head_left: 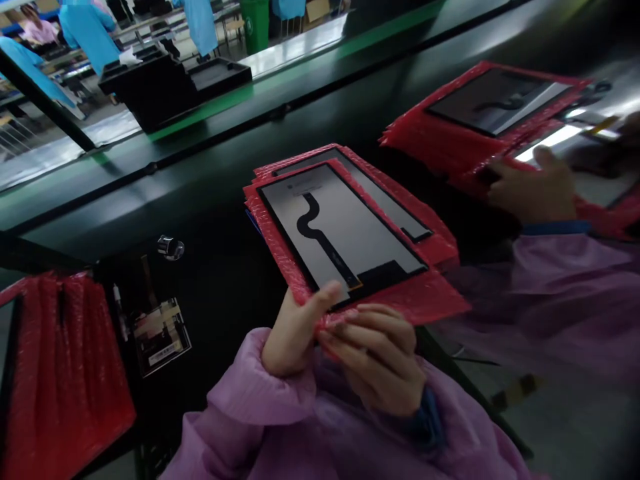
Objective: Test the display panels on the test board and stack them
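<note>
A flat display panel (pixel 350 213) with a black border and a curved black flex cable lies on a red bubble-wrap bag (pixel 425 297). My left hand (pixel 297 327) grips the near left corner of the bag, its thumb over the panel's edge. On the bag's near edge, the bent fingers of my right hand (pixel 383 353) pinch the red wrap. Behind the held panel sits a stack of similar bagged panels (pixel 415 210) on the dark bench.
More red bags (pixel 70 373) lie at left, beside a small circuit part (pixel 160 333) and a shiny metal cylinder (pixel 170 247). A co-worker's hand (pixel 537 187) touches another bagged stack (pixel 480 113) at right. Black trays (pixel 170 87) stand beyond the bench.
</note>
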Demonstrator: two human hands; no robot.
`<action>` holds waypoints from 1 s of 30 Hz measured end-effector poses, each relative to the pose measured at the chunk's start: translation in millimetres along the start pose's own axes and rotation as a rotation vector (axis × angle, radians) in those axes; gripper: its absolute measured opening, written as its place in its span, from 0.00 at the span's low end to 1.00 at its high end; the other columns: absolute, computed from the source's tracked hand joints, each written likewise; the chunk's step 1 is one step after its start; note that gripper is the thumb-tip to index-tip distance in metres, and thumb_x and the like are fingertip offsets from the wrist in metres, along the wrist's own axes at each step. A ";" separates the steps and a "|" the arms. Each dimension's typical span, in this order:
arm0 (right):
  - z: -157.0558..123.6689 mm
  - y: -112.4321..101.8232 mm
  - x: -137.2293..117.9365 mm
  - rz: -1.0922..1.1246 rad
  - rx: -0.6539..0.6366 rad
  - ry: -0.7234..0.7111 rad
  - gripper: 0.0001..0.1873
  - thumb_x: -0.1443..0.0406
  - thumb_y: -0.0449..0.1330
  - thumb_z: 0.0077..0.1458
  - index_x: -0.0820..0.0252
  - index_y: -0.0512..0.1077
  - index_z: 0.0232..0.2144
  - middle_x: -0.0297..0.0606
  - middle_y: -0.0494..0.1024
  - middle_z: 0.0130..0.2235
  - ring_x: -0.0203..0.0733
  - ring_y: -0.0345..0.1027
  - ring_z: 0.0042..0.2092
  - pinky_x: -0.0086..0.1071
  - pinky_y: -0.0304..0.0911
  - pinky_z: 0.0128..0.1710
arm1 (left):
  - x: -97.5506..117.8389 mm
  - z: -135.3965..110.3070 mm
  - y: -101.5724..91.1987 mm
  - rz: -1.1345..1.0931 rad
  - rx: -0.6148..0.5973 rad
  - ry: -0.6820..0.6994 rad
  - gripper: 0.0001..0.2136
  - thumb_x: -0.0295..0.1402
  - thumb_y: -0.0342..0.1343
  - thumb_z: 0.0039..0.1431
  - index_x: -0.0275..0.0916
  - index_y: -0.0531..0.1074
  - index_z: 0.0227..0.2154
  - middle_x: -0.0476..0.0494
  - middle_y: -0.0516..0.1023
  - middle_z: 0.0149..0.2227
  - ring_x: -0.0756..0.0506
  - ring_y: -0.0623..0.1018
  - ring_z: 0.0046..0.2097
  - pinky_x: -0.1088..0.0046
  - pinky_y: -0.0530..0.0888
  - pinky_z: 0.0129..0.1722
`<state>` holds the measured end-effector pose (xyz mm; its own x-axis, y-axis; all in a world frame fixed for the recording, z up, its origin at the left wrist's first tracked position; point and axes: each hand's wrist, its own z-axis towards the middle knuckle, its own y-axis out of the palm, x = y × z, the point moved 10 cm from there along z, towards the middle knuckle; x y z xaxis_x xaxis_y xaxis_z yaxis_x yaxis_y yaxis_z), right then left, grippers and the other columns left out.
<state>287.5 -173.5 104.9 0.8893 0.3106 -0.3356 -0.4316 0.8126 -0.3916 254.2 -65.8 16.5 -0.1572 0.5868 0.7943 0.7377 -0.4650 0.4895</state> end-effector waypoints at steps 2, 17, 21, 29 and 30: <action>-5.7 2.1 -14.6 0.005 0.026 -0.017 0.17 0.73 0.60 0.61 0.46 0.81 0.44 0.31 0.81 0.32 0.40 0.70 0.39 0.36 0.74 0.45 | 4.0 -4.9 -7.5 0.052 0.045 -0.005 0.20 0.43 0.74 0.45 0.42 0.77 0.38 0.46 0.81 0.36 0.43 0.82 0.41 0.68 0.81 0.46; -53.2 89.0 -27.8 0.208 -0.519 -0.028 0.27 0.55 0.59 0.63 0.63 0.71 0.59 0.52 0.75 0.59 0.55 0.63 0.65 0.51 0.71 0.59 | -37.7 -133.2 -197.6 0.084 0.630 -0.152 0.35 0.43 0.76 0.35 0.39 0.78 0.51 0.42 0.85 0.38 0.36 0.84 0.44 0.62 0.80 0.46; -90.6 130.6 -4.5 -0.026 -0.756 0.002 0.41 0.63 0.58 0.60 0.65 0.52 0.72 0.57 0.55 0.72 0.63 0.47 0.74 0.59 0.64 0.65 | -17.4 -113.0 -189.4 0.412 0.442 -0.080 0.23 0.46 0.69 0.48 0.40 0.79 0.44 0.41 0.84 0.41 0.37 0.83 0.45 0.62 0.78 0.48; -110.3 145.5 24.1 0.001 -0.769 0.063 0.43 0.60 0.58 0.62 0.61 0.46 0.74 0.55 0.55 0.72 0.60 0.51 0.73 0.57 0.66 0.65 | 149.0 -83.1 -198.5 1.394 0.819 0.526 0.11 0.34 0.51 0.69 0.36 0.77 0.45 0.36 0.80 0.44 0.34 0.81 0.51 0.55 0.74 0.53; -108.1 145.0 24.8 0.009 -0.755 0.064 0.42 0.61 0.58 0.62 0.61 0.47 0.73 0.54 0.57 0.71 0.60 0.52 0.72 0.57 0.66 0.65 | 159.1 -68.0 -202.8 1.378 0.821 0.561 0.13 0.33 0.50 0.70 0.32 0.75 0.49 0.34 0.79 0.48 0.34 0.79 0.55 0.54 0.74 0.54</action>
<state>230.6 -101.2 -52.8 0.8846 0.2678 -0.3819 -0.4458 0.2445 -0.8611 35.0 76.8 68.1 0.7798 -0.3021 0.5483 0.6074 0.1533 -0.7794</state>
